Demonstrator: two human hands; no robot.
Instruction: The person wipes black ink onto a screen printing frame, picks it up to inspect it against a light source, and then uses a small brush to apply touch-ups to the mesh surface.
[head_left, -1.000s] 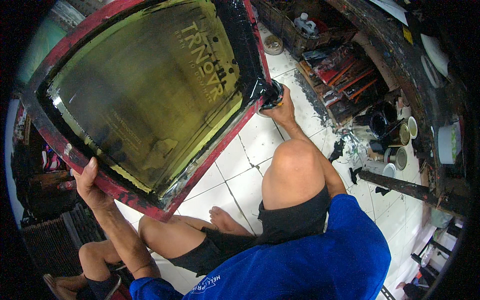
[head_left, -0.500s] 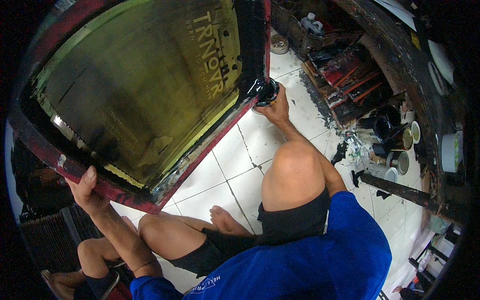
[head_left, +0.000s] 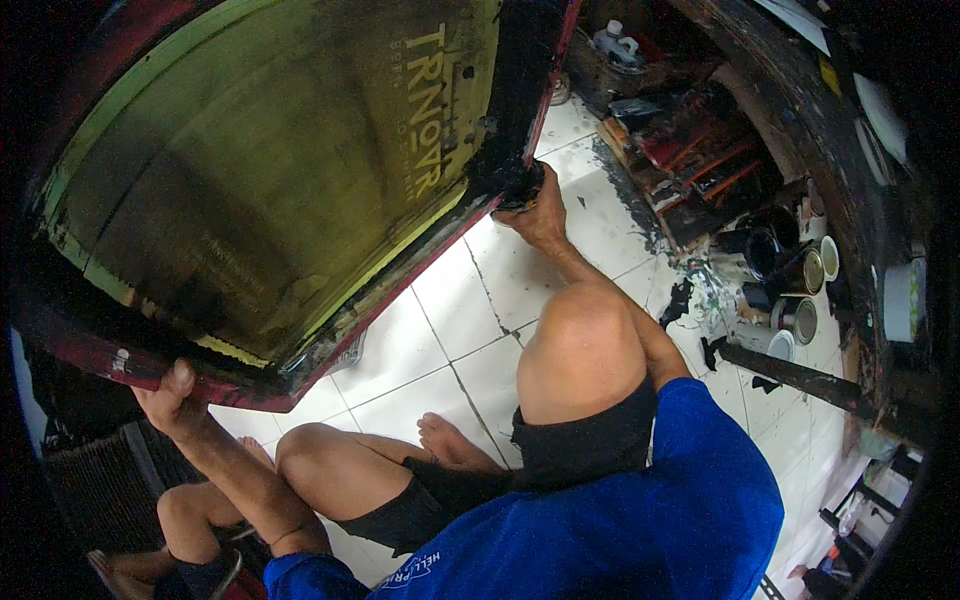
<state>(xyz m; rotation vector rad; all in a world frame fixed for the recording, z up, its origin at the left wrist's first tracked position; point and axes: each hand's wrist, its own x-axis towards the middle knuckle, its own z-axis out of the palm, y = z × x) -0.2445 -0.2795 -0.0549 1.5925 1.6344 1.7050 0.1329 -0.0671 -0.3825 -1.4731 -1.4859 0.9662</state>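
Observation:
A screen-printing screen (head_left: 270, 190) with yellow-green mesh, pale printed lettering and a red, ink-stained frame stands tilted in front of me. My left hand (head_left: 178, 405) is closed on the frame's near left edge, thumb on the front face and fingers hidden behind. At the frame's right-hand corner, my right hand (head_left: 540, 218) wraps round a small black ink-covered pot (head_left: 520, 188), held against the corner. The frame hides part of the pot, and its contents cannot be made out.
Several open ink cans (head_left: 797, 318) stand on the white tiled floor (head_left: 420, 320) at right. Beyond them sits a rack of ink-stained tools (head_left: 690, 160), with a white jug (head_left: 617, 45) behind. A dark bar (head_left: 790, 378) lies at right. Another person's bent leg (head_left: 190, 520) shows at lower left.
The screen has tilted, its lower corner shifting left and slightly up. My right hand and the pot have moved slightly left. Part of a printed container now shows beneath the frame's lower edge.

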